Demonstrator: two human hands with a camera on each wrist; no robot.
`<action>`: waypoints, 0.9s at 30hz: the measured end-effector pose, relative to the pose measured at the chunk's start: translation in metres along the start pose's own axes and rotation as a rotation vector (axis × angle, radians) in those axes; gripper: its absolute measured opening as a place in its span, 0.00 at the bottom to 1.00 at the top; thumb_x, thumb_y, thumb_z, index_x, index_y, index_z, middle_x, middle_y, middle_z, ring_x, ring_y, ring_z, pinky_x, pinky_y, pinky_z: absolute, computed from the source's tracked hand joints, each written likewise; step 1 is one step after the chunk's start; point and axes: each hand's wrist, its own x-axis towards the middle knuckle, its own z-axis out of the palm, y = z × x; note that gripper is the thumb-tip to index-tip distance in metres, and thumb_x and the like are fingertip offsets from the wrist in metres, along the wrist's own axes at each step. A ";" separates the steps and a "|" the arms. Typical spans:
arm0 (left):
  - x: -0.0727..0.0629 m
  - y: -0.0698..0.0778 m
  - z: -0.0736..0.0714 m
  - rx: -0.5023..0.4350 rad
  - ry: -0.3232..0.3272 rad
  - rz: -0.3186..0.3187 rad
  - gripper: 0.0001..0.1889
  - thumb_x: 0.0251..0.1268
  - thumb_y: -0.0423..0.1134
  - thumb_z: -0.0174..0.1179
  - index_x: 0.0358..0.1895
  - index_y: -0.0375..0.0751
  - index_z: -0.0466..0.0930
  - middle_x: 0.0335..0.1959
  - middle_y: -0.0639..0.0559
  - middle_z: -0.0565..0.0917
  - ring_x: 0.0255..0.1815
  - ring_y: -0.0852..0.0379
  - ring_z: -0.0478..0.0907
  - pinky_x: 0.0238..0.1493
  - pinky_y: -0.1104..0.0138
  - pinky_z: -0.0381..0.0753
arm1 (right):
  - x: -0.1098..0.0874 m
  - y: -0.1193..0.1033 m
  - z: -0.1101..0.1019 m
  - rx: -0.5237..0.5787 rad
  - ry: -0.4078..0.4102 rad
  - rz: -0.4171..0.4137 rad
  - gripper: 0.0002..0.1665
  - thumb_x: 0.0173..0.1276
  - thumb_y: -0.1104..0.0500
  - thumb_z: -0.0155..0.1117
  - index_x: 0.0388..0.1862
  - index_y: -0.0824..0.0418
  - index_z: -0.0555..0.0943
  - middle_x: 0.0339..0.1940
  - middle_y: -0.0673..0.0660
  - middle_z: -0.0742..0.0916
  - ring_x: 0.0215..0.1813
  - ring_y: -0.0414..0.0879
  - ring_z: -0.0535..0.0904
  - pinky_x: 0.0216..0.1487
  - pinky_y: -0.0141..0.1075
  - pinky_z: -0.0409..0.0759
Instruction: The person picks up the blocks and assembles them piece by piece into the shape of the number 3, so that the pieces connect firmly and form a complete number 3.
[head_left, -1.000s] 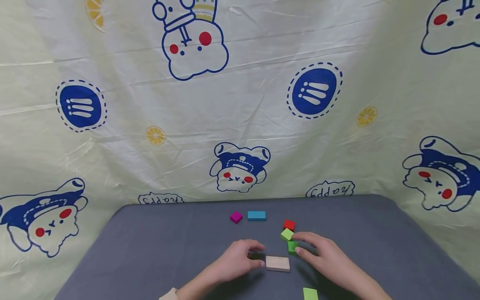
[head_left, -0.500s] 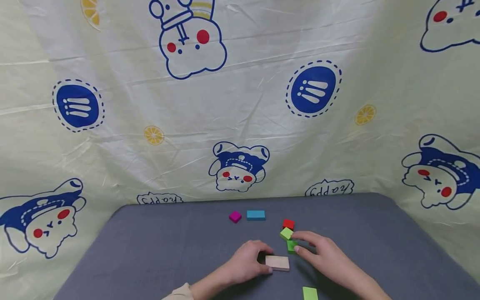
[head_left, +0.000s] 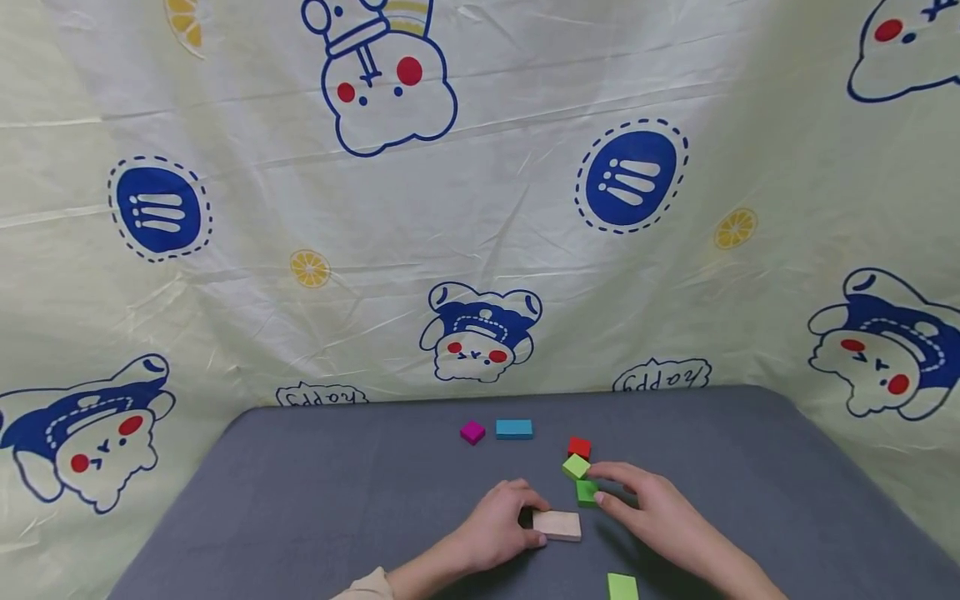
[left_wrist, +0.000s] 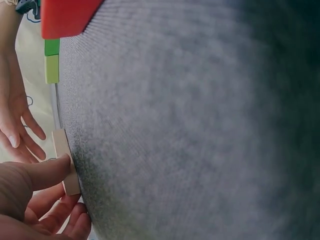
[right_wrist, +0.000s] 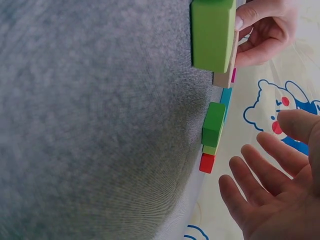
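- Filling most of my head view is a pale printed backdrop [head_left: 487, 208], wrinkled, with blue, red and yellow cartoon shapes.
- Below it I have the dark grey counter [head_left: 337, 500], its far corners rounded.
- My right hand [head_left: 654, 507] hangs beside the small blocks, fingers apart and holding nothing; the right wrist camera shows me the digits spread.
- My left hand [head_left: 498, 522], coming out of a pale sleeve [head_left: 367, 587], is clamped on the left end of the pale wooden block, thumb on the near side and fingers on the far side.
- That pale wooden block [head_left: 561, 526] lies level between my two hands; I can't tell whether it is raised at all.
- The blue block [head_left: 513, 430] lies near the far edge.
- A lime block [head_left: 622, 587] is cut off by the bottom of my head view.
- The green block [head_left: 586, 493] sits just beside my right thumb.
- The red block [head_left: 579, 447] is beyond it.
- Between those two is the lime cube [head_left: 576, 467], turned cornerwise, near my right index fingertip.
- The magenta block [head_left: 472, 432] sits just left of the blue one.
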 end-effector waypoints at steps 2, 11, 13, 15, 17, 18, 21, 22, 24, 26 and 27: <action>0.001 -0.001 0.000 -0.008 0.002 -0.001 0.14 0.53 0.36 0.74 0.44 0.45 0.87 0.37 0.65 0.78 0.43 0.66 0.71 0.50 0.67 0.71 | 0.000 0.000 0.000 0.003 -0.002 0.007 0.21 0.68 0.50 0.67 0.57 0.54 0.81 0.58 0.53 0.82 0.62 0.54 0.75 0.57 0.53 0.75; -0.005 -0.004 -0.004 -0.072 0.025 -0.010 0.12 0.54 0.35 0.72 0.44 0.45 0.87 0.37 0.65 0.78 0.43 0.65 0.72 0.51 0.66 0.71 | -0.001 -0.002 -0.001 0.011 -0.015 0.027 0.21 0.67 0.51 0.67 0.58 0.54 0.81 0.59 0.53 0.81 0.62 0.54 0.75 0.57 0.53 0.74; -0.008 -0.004 -0.006 -0.072 0.042 -0.005 0.12 0.54 0.35 0.72 0.44 0.45 0.87 0.37 0.65 0.78 0.43 0.65 0.73 0.50 0.66 0.71 | -0.001 -0.001 -0.001 0.008 -0.013 0.026 0.21 0.67 0.51 0.67 0.58 0.54 0.81 0.59 0.53 0.82 0.62 0.54 0.75 0.57 0.53 0.74; -0.010 -0.005 -0.007 -0.069 0.058 -0.001 0.12 0.54 0.36 0.72 0.44 0.44 0.87 0.37 0.64 0.78 0.42 0.65 0.74 0.49 0.66 0.72 | -0.001 -0.001 -0.001 0.002 -0.009 0.022 0.21 0.67 0.51 0.67 0.58 0.54 0.81 0.58 0.53 0.82 0.62 0.54 0.75 0.57 0.53 0.74; -0.012 -0.006 -0.010 -0.073 0.067 -0.009 0.12 0.55 0.36 0.72 0.44 0.44 0.87 0.37 0.64 0.79 0.42 0.65 0.74 0.49 0.66 0.72 | -0.001 -0.001 0.000 -0.006 -0.006 0.019 0.21 0.67 0.51 0.67 0.58 0.54 0.81 0.58 0.53 0.82 0.62 0.53 0.76 0.57 0.53 0.75; -0.013 -0.007 -0.011 -0.072 0.072 -0.013 0.12 0.55 0.35 0.72 0.44 0.43 0.87 0.37 0.63 0.79 0.43 0.64 0.74 0.49 0.65 0.72 | -0.001 -0.001 0.000 -0.010 -0.004 0.019 0.21 0.67 0.51 0.67 0.58 0.54 0.81 0.58 0.53 0.82 0.61 0.53 0.76 0.57 0.53 0.75; -0.018 -0.009 -0.015 -0.077 0.077 -0.017 0.12 0.55 0.34 0.71 0.44 0.43 0.86 0.37 0.63 0.79 0.43 0.63 0.75 0.50 0.65 0.73 | 0.000 -0.001 0.001 -0.016 -0.002 0.022 0.21 0.67 0.52 0.67 0.58 0.54 0.81 0.59 0.53 0.81 0.61 0.54 0.76 0.57 0.53 0.75; -0.019 -0.010 -0.016 -0.080 0.079 -0.019 0.12 0.55 0.34 0.71 0.44 0.43 0.86 0.37 0.63 0.79 0.43 0.63 0.75 0.50 0.64 0.73 | 0.000 -0.001 0.002 -0.017 -0.001 0.021 0.21 0.67 0.52 0.67 0.58 0.54 0.81 0.59 0.53 0.81 0.61 0.54 0.75 0.57 0.53 0.75; -0.022 -0.013 -0.018 -0.083 0.085 -0.020 0.12 0.55 0.34 0.71 0.44 0.43 0.86 0.37 0.64 0.79 0.43 0.63 0.75 0.50 0.65 0.73 | 0.000 -0.001 0.002 -0.020 0.003 0.014 0.21 0.67 0.52 0.67 0.58 0.54 0.81 0.59 0.53 0.81 0.62 0.54 0.75 0.57 0.53 0.75; -0.025 -0.015 -0.020 -0.091 0.091 -0.029 0.12 0.55 0.34 0.71 0.44 0.43 0.86 0.38 0.64 0.78 0.43 0.64 0.75 0.50 0.65 0.73 | -0.001 -0.001 0.002 -0.024 0.009 0.001 0.21 0.68 0.52 0.67 0.58 0.54 0.81 0.59 0.53 0.81 0.62 0.54 0.75 0.57 0.52 0.75; -0.027 -0.016 -0.021 -0.090 0.096 -0.029 0.12 0.55 0.33 0.71 0.44 0.43 0.86 0.38 0.64 0.78 0.43 0.64 0.75 0.50 0.65 0.73 | -0.001 -0.001 0.003 -0.026 0.012 -0.005 0.20 0.68 0.52 0.67 0.58 0.54 0.81 0.59 0.53 0.81 0.62 0.54 0.75 0.57 0.52 0.75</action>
